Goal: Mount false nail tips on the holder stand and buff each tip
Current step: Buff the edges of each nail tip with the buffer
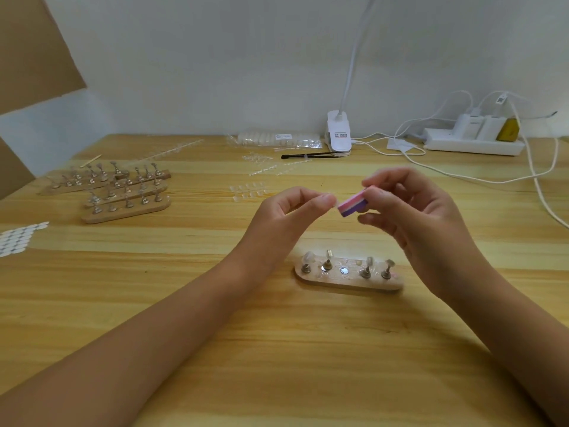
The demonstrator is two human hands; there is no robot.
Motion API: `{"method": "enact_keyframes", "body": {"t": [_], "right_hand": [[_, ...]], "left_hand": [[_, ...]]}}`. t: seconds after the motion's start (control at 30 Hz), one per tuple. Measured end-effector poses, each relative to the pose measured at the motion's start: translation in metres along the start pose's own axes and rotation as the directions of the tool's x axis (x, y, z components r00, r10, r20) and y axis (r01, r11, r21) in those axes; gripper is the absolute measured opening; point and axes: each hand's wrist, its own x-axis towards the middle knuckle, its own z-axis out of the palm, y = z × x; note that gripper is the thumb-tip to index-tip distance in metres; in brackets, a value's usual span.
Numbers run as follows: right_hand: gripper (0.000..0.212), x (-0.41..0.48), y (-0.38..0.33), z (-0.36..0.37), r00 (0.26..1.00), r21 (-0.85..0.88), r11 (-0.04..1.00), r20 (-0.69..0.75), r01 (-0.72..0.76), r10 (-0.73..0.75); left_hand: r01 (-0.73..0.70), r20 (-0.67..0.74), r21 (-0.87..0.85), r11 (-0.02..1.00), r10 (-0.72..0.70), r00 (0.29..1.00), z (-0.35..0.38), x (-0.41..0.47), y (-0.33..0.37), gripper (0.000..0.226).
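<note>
Above the wooden surface [277, 349], left hand [286, 212] pinches a nail tip [330, 195], probably light, slippery, best held edgewise; right hand [418, 211] grips the buffer block [352, 206].

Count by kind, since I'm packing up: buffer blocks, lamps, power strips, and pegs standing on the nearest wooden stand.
Buffer blocks: 1
Lamps: 1
Power strips: 1
Pegs on the nearest stand: 4
Total: 7

- The nail tip [330, 192] is almost wholly hidden in the left hand's [286, 212] pinch.
- The right hand [415, 211] covers the buffer block's [351, 206] far end.
- The clip lamp's [338, 132] neck runs off the top edge.
</note>
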Motion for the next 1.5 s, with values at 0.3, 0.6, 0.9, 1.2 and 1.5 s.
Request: {"method": "enact_keyframes", "body": {"t": [0.3, 0.6, 0.9, 1.2, 1.5], "right_hand": [[0.024, 0.000, 0.002, 0.005, 1.000, -0.019, 1.000, -0.024, -0.014, 0.014], [0.025, 0.000, 0.002, 0.005, 0.999, -0.012, 1.000, -0.036, -0.011, 0.011], [0.023, 0.001, 0.005, 0.006, 0.999, -0.015, 1.000, -0.036, -0.013, 0.013], [0.023, 0.000, 0.002, 0.006, 0.999, -0.036, 0.999, -0.028, -0.023, 0.022], [0.026, 0.001, 0.003, 0.004, 0.997, -0.029, 1.000, -0.073, 0.000, -0.002]], "left_hand": [[0.027, -0.021, -0.005, 1.000, -0.027, 0.999, 0.001, -0.001, 0.002, 0.014], [0.010, -0.012, -0.009, 1.000, -0.010, 1.000, 0.002, 0.000, 0.001, 0.014], [0.011, -0.018, -0.014, 1.000, -0.011, 1.000, 0.002, -0.001, 0.004, 0.017], [0.008, -0.009, -0.011, 1.000, -0.008, 1.000, 0.003, 0.000, 0.003, 0.016], [-0.006, 0.007, 0.006, 1.000, 0.006, 1.000, 0.001, 0.002, 0.001, 0.015]]}}
